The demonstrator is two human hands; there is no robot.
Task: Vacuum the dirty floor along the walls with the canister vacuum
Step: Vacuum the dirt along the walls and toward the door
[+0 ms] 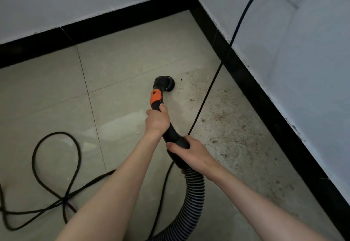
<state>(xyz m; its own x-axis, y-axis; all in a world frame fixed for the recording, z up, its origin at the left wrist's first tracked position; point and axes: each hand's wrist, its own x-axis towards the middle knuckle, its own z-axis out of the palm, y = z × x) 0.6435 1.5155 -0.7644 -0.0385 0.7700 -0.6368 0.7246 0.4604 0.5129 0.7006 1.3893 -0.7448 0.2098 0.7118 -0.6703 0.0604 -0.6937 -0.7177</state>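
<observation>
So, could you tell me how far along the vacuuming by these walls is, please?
Done: the tiles left of the nozzle look clean. In hand: left hand and right hand grip the wand, its brush nozzle on the floor beside the dirt. Left: brown debris along the right-hand baseboard.

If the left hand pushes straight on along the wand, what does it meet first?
Probably the orange collar just ahead of the left hand, then the brush nozzle on the floor; depth is hard to judge.
</observation>
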